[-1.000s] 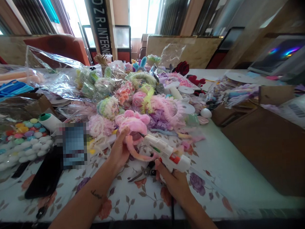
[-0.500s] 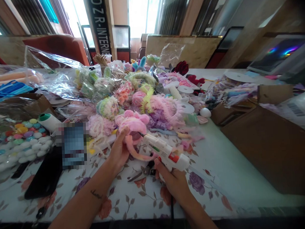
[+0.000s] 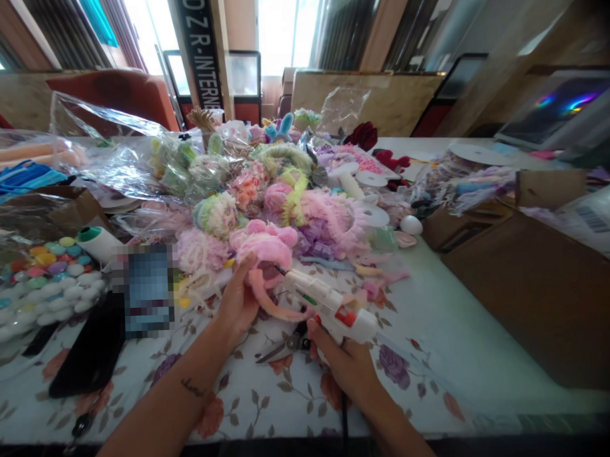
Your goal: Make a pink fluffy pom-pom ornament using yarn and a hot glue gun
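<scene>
A fluffy pink piece (image 3: 266, 245) with round pompoms on top and a curved band below is gripped by my left hand (image 3: 239, 296). My right hand (image 3: 342, 357) is wrapped round the handle of a white glue gun (image 3: 327, 300). The gun's dark nozzle points left and touches or nearly touches the underside of the pink piece; the exact contact is too small to tell. The lower end of the pink band passes close to my right thumb. Scissors (image 3: 283, 349) lie on the flowered tablecloth (image 3: 255, 397) between my hands, partly hidden by the right one.
Behind my hands rises a pile of fluffy craft pieces (image 3: 253, 183). At left are a black phone (image 3: 89, 349), a bag of coloured pompoms (image 3: 61, 283) and a thread spool (image 3: 96, 244). A cardboard box (image 3: 537, 294) stands at right, near a white ball (image 3: 411, 225).
The glue gun's back end and my right hand have shifted very slightly left. Both hands keep their holds.
</scene>
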Demonstrator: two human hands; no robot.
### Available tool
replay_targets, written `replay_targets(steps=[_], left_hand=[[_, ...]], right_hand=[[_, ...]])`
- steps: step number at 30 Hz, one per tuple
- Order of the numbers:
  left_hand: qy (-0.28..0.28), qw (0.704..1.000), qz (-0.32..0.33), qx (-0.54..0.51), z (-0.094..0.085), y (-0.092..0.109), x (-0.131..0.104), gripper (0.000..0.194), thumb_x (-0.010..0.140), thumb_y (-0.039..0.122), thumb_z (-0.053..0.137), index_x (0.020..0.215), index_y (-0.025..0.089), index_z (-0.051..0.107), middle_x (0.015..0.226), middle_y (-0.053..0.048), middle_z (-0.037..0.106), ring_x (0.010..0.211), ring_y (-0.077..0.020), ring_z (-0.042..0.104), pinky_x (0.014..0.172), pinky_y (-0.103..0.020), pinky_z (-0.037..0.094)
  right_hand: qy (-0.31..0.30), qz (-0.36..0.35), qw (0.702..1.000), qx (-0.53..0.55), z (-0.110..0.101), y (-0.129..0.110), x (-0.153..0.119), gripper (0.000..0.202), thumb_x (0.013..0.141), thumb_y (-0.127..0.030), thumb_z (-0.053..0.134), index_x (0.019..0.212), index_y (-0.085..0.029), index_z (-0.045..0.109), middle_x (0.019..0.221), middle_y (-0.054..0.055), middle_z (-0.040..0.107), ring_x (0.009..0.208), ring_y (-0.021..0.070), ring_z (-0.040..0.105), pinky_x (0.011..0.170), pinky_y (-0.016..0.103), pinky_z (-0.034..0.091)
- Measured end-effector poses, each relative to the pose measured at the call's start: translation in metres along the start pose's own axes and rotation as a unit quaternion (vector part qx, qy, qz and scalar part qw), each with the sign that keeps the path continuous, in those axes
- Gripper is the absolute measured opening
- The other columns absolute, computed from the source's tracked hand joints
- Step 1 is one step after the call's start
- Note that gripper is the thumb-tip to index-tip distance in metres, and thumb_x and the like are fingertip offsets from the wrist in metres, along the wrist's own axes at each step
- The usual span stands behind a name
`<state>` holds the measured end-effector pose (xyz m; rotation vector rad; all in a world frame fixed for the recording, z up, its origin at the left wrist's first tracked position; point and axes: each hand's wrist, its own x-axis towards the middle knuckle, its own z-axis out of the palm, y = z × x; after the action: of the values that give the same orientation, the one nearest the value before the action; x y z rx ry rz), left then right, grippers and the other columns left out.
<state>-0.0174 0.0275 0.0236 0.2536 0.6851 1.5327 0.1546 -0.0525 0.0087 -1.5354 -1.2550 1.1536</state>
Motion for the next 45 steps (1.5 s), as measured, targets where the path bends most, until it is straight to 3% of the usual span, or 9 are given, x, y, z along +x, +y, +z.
replay_targets(steps=[5, 10, 16, 22, 29, 33, 37, 41, 45], left_hand=[[0.017, 1.0, -0.001, 0.01, 0.0, 0.0, -0.001, 0.028, 0.075, 0.026, 0.085, 0.095, 0.014, 0.069, 0.085, -0.001, 0.076, 0.076, -0.0149, 0.071, 0.091, -0.031, 0.06], [0.004, 1.0, 0.013, 0.009, 0.0, 0.002, 0.001, 0.031, 0.075, 0.027, 0.085, 0.099, 0.016, 0.07, 0.089, -0.002, 0.077, 0.083, -0.0175, 0.073, 0.094, -0.034, 0.059], [0.019, 1.0, 0.003, 0.023, -0.001, 0.0, -0.001, 0.034, 0.073, 0.028, 0.087, 0.1, 0.016, 0.069, 0.086, -0.001, 0.075, 0.081, -0.017, 0.072, 0.09, -0.033, 0.059], [0.002, 1.0, 0.007, 0.003, -0.002, 0.0, 0.001, 0.03, 0.074, 0.029, 0.087, 0.094, 0.015, 0.07, 0.089, -0.002, 0.076, 0.083, -0.0167, 0.072, 0.093, -0.032, 0.058], [0.005, 1.0, 0.021, 0.001, 0.0, 0.006, 0.005, 0.026, 0.077, 0.031, 0.083, 0.095, 0.016, 0.07, 0.087, -0.003, 0.075, 0.078, -0.0163, 0.071, 0.079, -0.028, 0.06], [0.032, 0.999, 0.029, -0.022, 0.006, 0.015, 0.003, 0.011, 0.087, 0.026, 0.073, 0.095, 0.018, 0.07, 0.081, -0.001, 0.076, 0.072, -0.0151, 0.07, 0.073, -0.026, 0.062], [0.025, 0.999, 0.036, -0.017, 0.008, 0.018, 0.002, 0.009, 0.094, 0.02, 0.064, 0.1, 0.022, 0.069, 0.082, 0.001, 0.076, 0.071, -0.0133, 0.071, 0.071, -0.024, 0.063], [0.008, 0.999, 0.034, 0.005, 0.007, 0.017, 0.002, 0.02, 0.093, 0.021, 0.064, 0.112, 0.023, 0.069, 0.087, 0.0, 0.076, 0.076, -0.0144, 0.072, 0.074, -0.024, 0.063], [-0.004, 0.999, 0.034, 0.009, 0.008, 0.015, 0.001, 0.025, 0.096, 0.019, 0.057, 0.118, 0.022, 0.068, 0.091, -0.001, 0.077, 0.079, -0.0141, 0.073, 0.078, -0.023, 0.063]], right_hand=[[-0.017, 0.025, 0.999, -0.016, 0.0, 0.002, -0.001, 0.048, 0.084, -0.062, 0.065, 0.057, -0.023, 0.059, 0.049, 0.001, 0.054, 0.049, 0.0174, 0.054, 0.047, 0.029, 0.04], [0.0, -0.005, 1.0, 0.011, -0.002, -0.002, 0.002, 0.04, 0.085, -0.059, 0.065, 0.067, -0.023, 0.063, 0.053, 0.002, 0.061, 0.051, 0.0179, 0.055, 0.051, 0.031, 0.046], [-0.017, 0.012, 1.0, -0.023, -0.001, 0.0, -0.002, 0.049, 0.084, -0.062, 0.066, 0.055, -0.024, 0.059, 0.052, 0.002, 0.059, 0.052, 0.0188, 0.057, 0.05, 0.03, 0.045], [0.01, -0.009, 1.0, 0.017, -0.001, -0.001, 0.001, 0.04, 0.085, -0.058, 0.065, 0.071, -0.021, 0.065, 0.052, 0.001, 0.061, 0.051, 0.0172, 0.056, 0.051, 0.029, 0.045], [-0.001, 0.014, 1.0, -0.004, -0.003, 0.009, 0.007, 0.042, 0.082, -0.062, 0.068, 0.094, -0.023, 0.075, 0.056, 0.0, 0.064, 0.054, 0.0205, 0.059, 0.05, 0.031, 0.046], [0.004, 0.009, 1.0, 0.025, -0.011, 0.016, 0.001, 0.04, 0.081, -0.062, 0.068, 0.079, -0.022, 0.074, 0.054, 0.001, 0.063, 0.052, 0.0194, 0.06, 0.048, 0.029, 0.045], [0.116, -0.023, 0.992, 0.051, -0.058, 0.023, 0.001, 0.043, 0.077, -0.06, 0.072, 0.084, -0.017, 0.075, 0.05, -0.001, 0.061, 0.043, 0.0143, 0.052, 0.045, 0.027, 0.042], [0.273, -0.025, 0.96, -0.059, -0.148, 0.027, 0.017, 0.041, 0.072, -0.055, 0.072, 0.078, -0.015, 0.075, 0.042, -0.002, 0.057, 0.038, 0.0143, 0.047, 0.042, 0.028, 0.041], [0.293, 0.014, 0.937, -0.189, -0.222, 0.032, 0.047, 0.036, 0.072, -0.052, 0.068, 0.07, -0.016, 0.071, 0.05, 0.005, 0.064, 0.047, 0.0211, 0.06, 0.051, 0.033, 0.048]])
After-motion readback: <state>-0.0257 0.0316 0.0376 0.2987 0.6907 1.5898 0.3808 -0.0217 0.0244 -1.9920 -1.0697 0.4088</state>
